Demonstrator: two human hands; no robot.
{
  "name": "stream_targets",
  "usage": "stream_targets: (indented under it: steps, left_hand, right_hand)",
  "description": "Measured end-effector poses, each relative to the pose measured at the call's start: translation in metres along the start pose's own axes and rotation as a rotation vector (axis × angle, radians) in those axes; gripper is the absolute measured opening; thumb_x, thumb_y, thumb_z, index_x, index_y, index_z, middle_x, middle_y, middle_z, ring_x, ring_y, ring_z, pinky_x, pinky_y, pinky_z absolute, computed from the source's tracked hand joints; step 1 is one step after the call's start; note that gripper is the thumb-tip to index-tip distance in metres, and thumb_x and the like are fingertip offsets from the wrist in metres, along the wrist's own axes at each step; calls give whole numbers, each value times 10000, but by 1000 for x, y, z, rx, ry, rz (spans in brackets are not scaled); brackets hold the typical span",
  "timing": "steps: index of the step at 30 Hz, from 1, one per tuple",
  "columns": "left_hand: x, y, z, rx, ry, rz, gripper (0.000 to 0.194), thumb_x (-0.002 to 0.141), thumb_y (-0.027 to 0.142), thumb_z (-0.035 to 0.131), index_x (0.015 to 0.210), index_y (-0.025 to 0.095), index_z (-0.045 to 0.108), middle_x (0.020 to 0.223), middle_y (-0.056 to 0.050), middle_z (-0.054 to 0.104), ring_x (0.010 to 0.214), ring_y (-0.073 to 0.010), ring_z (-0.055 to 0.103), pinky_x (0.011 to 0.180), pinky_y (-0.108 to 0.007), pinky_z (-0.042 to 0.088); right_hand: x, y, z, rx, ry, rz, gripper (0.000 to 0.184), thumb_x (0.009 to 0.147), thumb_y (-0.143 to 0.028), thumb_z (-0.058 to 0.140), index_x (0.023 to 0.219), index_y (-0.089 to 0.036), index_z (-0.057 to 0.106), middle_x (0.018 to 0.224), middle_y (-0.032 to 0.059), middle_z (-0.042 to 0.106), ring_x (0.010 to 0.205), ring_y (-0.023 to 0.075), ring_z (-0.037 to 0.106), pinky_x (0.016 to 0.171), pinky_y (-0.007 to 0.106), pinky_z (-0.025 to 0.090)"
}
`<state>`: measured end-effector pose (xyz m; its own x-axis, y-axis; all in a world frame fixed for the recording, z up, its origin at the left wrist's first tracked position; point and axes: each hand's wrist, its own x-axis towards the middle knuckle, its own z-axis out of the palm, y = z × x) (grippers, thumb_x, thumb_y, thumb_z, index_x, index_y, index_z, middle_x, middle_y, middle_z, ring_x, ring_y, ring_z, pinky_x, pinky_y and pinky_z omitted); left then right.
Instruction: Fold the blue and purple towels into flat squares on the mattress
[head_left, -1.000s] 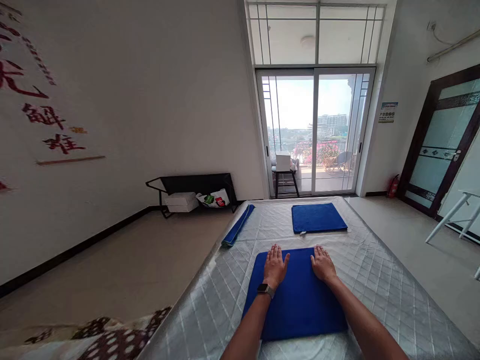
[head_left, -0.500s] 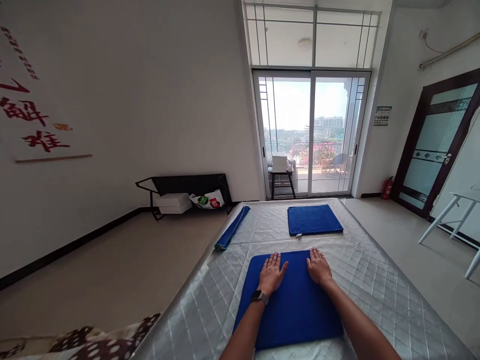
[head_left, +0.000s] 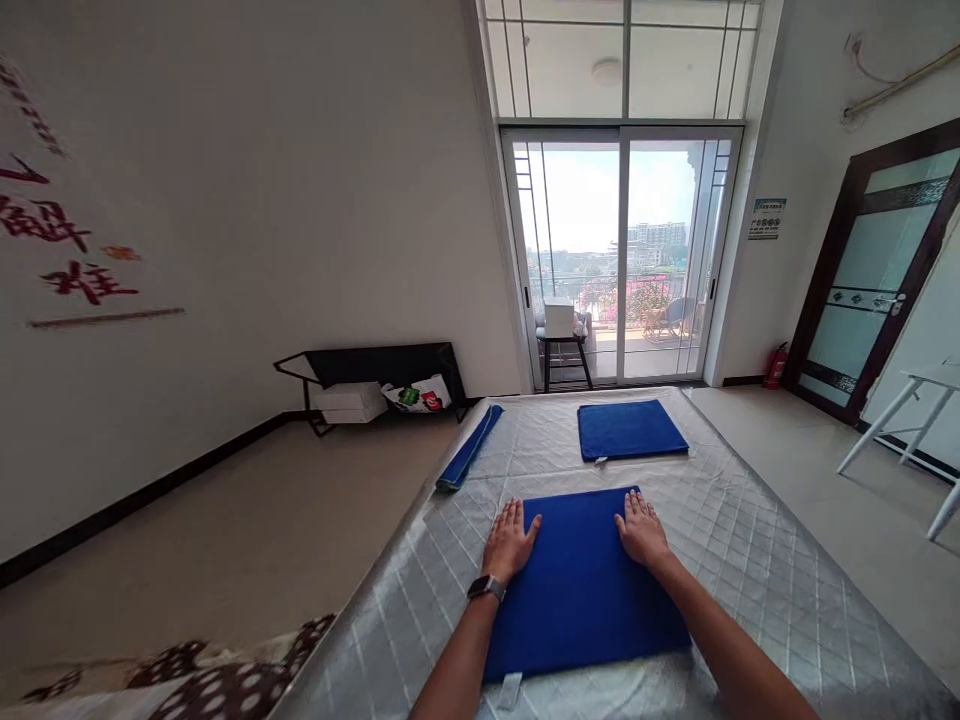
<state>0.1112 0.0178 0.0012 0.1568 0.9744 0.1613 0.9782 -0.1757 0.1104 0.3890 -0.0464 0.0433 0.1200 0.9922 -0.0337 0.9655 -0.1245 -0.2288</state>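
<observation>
A blue cloth (head_left: 577, 590), folded into a flat rectangle, lies on the silver quilted mattress (head_left: 397, 600) in front of me. My left hand (head_left: 510, 542) rests flat on its far left edge, fingers stretched out and thumb apart. On the far right corner lies my right hand (head_left: 643, 530), also flat and open. A small white tag (head_left: 511, 690) sticks out from the cloth's near edge. Further off, a second folded blue cloth (head_left: 632, 430) lies flat. To its left is a narrow folded blue cloth (head_left: 470, 448) with a green edge, along the mattress's left side.
Brown and white spotted fabric (head_left: 217, 680) lies at lower left. Against the wall stands a black rack (head_left: 382, 368) with a white box (head_left: 351, 402). A stool (head_left: 564, 350) stands by the sliding glass door (head_left: 675, 270), and a white table (head_left: 937, 378) at the right.
My left hand has slid left to the cloth's edge. My right hand has shifted slightly. The cloth's far left corner looks straighter, and the white tag now shows at the near edge.
</observation>
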Motion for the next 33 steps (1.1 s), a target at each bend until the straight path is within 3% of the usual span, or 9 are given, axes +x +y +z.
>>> stream_targets:
  steps: [4, 7, 11, 15, 18, 21, 26, 30, 33]
  left_hand:
    - [1, -5, -3, 16, -16, -15, 791, 967, 574, 147, 1480, 11, 364, 1569, -195, 332, 1482, -289, 255, 1194, -455, 239]
    - [1, 7, -4, 33, 40, 4, 763, 973, 559, 167, 1457, 24, 413, 1538, -210, 391, 1466, -309, 295, 1189, -489, 247]
    - [-1, 72, 5, -64, 156, 183, 702, 991, 544, 184, 1435, 81, 470, 1515, -193, 447, 1440, -299, 353, 1168, -473, 311]
    - [1, 154, 25, -151, 91, 505, 592, 1003, 512, 273, 1482, 192, 410, 1520, -147, 460, 1421, -275, 385, 1156, -496, 322]
    - [8, 180, 32, -151, 45, 548, 588, 964, 555, 430, 1467, 249, 418, 1551, -122, 414, 1396, -291, 409, 1157, -557, 287]
    - [15, 163, 29, -136, 23, 489, 593, 958, 567, 437, 1452, 240, 445, 1541, -127, 429, 1379, -294, 434, 1155, -553, 295]
    - [23, 95, 14, -77, -5, 280, 658, 996, 534, 189, 1471, 158, 445, 1505, -155, 475, 1440, -301, 355, 1174, -521, 282]
    - [27, 47, 4, -29, -24, 143, 664, 1000, 497, 148, 1463, 130, 452, 1518, -154, 455, 1461, -290, 313, 1184, -507, 267]
    - [26, 23, -3, -5, -19, 69, 676, 1002, 487, 148, 1457, 87, 447, 1522, -183, 440, 1453, -296, 330, 1185, -499, 266]
  right_hand:
    - [-12, 1, 3, 19, 2, -19, 668, 994, -428, 212, 1553, -62, 213, 1625, 124, 198, 1512, 209, 137, 1204, 368, 115]
    - [-15, 0, 1, 26, 15, -24, 664, 991, -414, 209, 1552, -60, 214, 1626, 117, 189, 1513, 203, 129, 1206, 366, 114]
    - [-14, -1, 1, 12, 23, -31, 653, 984, -376, 221, 1544, -40, 232, 1623, 124, 192, 1510, 210, 144, 1209, 367, 122]
    - [-15, 5, 5, -10, 38, -79, 640, 947, -285, 296, 1546, -64, 242, 1618, 115, 219, 1503, 218, 179, 1209, 371, 151]
    - [-16, 7, 7, -14, 50, -109, 648, 918, -233, 330, 1550, -108, 255, 1614, 94, 244, 1500, 215, 193, 1208, 373, 163]
    - [-16, 5, 4, 7, 45, -69, 626, 942, -261, 297, 1542, -84, 274, 1608, 106, 253, 1504, 209, 176, 1206, 363, 158]
    - [-16, -1, 0, 53, 49, -28, 643, 981, -373, 230, 1542, -59, 260, 1614, 117, 229, 1507, 213, 164, 1207, 372, 132]
    - [-17, -1, 0, 75, 35, -24, 649, 986, -387, 209, 1547, -61, 239, 1623, 108, 207, 1509, 202, 150, 1209, 364, 114]
    - [-17, -1, -1, 78, 24, -19, 648, 988, -390, 199, 1548, -65, 235, 1625, 102, 202, 1510, 193, 142, 1210, 358, 107]
